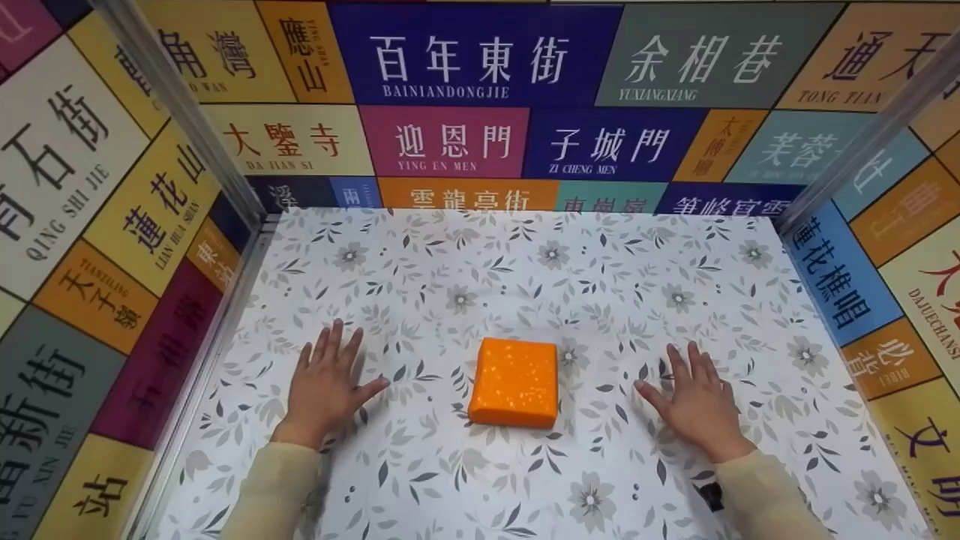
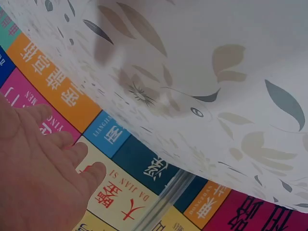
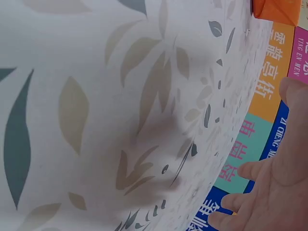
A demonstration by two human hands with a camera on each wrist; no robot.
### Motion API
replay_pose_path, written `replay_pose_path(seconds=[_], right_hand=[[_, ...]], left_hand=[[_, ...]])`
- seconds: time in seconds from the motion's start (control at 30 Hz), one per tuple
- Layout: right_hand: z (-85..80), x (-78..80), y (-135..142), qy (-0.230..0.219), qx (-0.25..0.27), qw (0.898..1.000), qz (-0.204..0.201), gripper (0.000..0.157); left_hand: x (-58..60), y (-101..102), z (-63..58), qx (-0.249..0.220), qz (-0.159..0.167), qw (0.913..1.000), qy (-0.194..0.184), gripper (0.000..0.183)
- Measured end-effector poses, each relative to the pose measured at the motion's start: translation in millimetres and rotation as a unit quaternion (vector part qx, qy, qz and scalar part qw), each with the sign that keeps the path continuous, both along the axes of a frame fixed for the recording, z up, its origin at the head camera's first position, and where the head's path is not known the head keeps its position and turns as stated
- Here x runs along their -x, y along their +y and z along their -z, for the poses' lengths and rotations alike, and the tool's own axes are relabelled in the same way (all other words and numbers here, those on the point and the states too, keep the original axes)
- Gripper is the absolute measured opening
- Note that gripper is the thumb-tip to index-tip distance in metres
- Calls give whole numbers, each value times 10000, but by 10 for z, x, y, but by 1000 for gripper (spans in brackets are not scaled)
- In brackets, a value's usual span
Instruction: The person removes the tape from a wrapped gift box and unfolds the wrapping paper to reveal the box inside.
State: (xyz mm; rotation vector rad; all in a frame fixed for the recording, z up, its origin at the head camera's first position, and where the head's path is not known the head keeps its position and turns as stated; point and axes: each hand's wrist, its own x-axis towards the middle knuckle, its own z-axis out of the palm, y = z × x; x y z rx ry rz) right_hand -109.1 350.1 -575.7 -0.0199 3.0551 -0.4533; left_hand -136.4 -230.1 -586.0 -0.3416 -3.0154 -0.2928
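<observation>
An orange square block [image 1: 515, 382] with pale specks on its top lies on the flower-patterned table [image 1: 480, 480], between the two hands. To its left is my left hand [image 1: 324, 386], fingers straight and thumb pointing toward the block, holding nothing. My right hand [image 1: 694, 401] is on the other side with its fingers spread, apart from the block. In the left wrist view the left hand [image 2: 48, 173] shows its palm side over the table. A corner of the orange block [image 3: 276, 10] appears at the top of the right wrist view, beyond the right hand [image 3: 274, 183].
Walls covered with coloured street-name panels [image 1: 465, 60] stand behind and on both sides of the table. Clear corner strips [image 1: 187, 112] join the panels. A small black item [image 1: 709, 495] shows beside the right sleeve [image 1: 765, 495].
</observation>
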Motion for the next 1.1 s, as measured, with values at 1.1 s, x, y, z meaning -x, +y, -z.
replay_pose_path(seconds=[1.1], right_hand=[[-252, 194, -1444, -1097, 1162, 9830, -904, 103]], left_hand=[[82, 1735, -322, -1890, 681, 9652, -1676, 95]])
